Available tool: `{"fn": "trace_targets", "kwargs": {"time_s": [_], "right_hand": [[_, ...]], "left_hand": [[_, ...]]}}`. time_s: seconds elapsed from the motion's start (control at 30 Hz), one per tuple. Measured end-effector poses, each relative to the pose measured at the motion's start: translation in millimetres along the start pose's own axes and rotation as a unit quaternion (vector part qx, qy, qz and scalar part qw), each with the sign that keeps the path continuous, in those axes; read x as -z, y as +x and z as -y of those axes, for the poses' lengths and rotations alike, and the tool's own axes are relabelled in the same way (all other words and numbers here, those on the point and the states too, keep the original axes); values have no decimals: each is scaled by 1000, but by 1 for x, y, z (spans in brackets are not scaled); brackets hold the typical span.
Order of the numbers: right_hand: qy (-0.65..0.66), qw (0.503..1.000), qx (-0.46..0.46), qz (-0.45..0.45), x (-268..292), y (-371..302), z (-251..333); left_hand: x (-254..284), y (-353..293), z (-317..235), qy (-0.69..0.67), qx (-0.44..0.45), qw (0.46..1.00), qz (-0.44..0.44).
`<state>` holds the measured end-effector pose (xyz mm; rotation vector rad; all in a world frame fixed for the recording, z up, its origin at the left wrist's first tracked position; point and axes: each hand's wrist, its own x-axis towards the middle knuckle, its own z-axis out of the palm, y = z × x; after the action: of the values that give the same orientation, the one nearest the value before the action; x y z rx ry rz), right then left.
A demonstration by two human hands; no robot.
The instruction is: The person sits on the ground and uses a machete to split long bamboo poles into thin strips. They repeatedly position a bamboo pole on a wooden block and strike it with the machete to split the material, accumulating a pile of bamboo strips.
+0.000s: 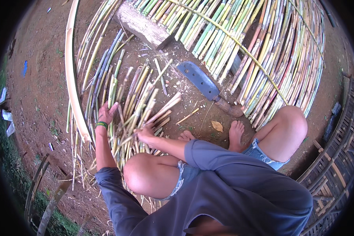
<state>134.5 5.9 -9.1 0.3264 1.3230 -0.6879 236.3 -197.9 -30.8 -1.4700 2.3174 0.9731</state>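
I sit over a loose pile of cut, jointed cane stalks [124,84], coloured green, yellow and purplish. My left hand [106,114], with a green band at the wrist, rests against the left side of the pile. Its thumb stands apart from the fingers, beside a green stalk. Farther right, my right hand [146,133] is closed around some stalks in the middle of the pile; its fingertips are partly hidden. A long, pale split strip [71,67] curves past the left hand. A broad cleaver [200,82] with a wooden handle lies on the ground to the right.
Ahead on the right, many canes form a slatted panel [271,51] crossed by a thin pole [240,44]. A thick log [143,23] lies at its left end. A dry leaf [216,126] is near my feet. A woven bamboo structure [334,157] stands at the right.
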Motion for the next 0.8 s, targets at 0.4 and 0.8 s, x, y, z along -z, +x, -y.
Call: {"fn": "trace_targets", "kwargs": {"time_s": [0.4,0.8], "right_hand": [[-561,611,242,-504,268,-87,-8],[-645,643,201,-361,328,-81,10]], "left_hand": [[-189,-131,-162,72,-596,799,20],[-156,-60,-80,377,-360,853,-31]]}}
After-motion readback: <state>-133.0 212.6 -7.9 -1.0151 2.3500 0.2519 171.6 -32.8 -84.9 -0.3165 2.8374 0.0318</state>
